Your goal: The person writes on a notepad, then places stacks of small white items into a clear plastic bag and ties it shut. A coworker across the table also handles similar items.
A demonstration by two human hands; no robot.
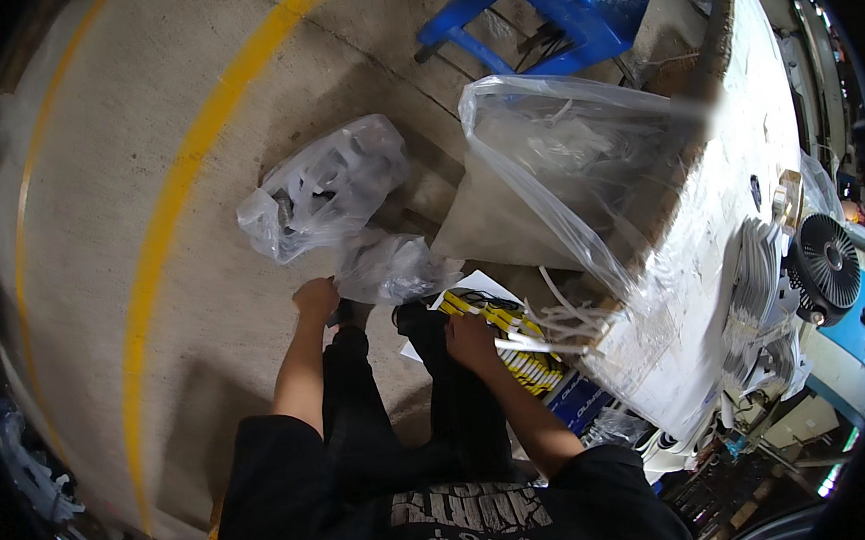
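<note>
Clear plastic bag (331, 182), one, on the concrete floor (85, 324), left of the upper centre of the frame; contents pale and dark pieces, blurred by the film, kind not determinable. Filled body with long axis slanting from lower left to upper right; loose, crumpled end (397, 267) directed toward the lower right, between and above the hands. Left hand (316, 298), centre-left: fingers curled, at the near edge of the loose end; fingertips concealed, grip cannot be told. Right hand (471, 341), just right of centre: fingers bent, beside the knee and a yellow-and-black striped stack (518, 349); underside concealed, whether anything is held cannot be told. White strips (543, 345), beside the right wrist, partly overlapping the stack. Large clear sack (566, 165), upper right of centre, against the edge of a white table (694, 352), standing to the right of the bag; interior film indistinct. Blue stool (560, 10), top of frame, upper edge cut off. Black fan (826, 256), far right, beside a pile of pale sheets (755, 288). Yellow floor line (172, 198), curved, left. Lower-right clutter dim, mostly unidentifiable.
</note>
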